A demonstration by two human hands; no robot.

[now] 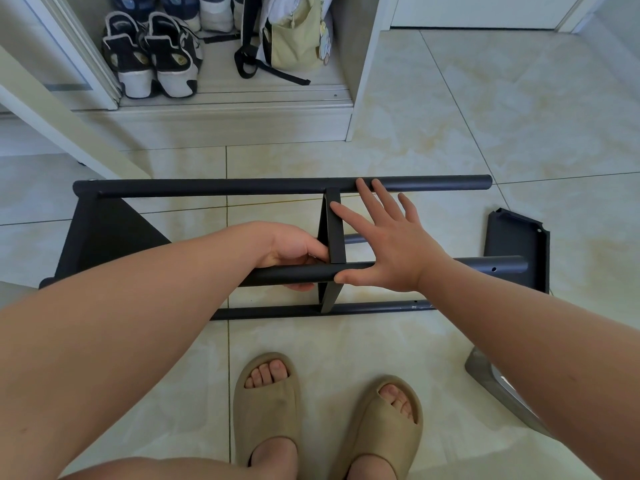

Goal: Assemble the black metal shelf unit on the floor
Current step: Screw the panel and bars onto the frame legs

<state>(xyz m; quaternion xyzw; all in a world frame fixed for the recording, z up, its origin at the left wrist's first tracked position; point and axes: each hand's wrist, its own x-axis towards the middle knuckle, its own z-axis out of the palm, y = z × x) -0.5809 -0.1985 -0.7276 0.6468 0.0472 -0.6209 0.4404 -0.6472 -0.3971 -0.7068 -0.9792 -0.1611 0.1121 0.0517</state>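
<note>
Left hand [294, 251] grips near tube [450, 266] of black shelf frame [100, 230] lying on tiled floor [450, 116], right hand [384, 247] flat, fingers spread, resting on tube beside middle shelf panel [334, 226].

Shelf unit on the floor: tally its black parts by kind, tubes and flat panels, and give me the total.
Black tubes: 4 (one shows only as a short stretch beside the right hand)
Black flat panels: 3
Total: 7
</note>
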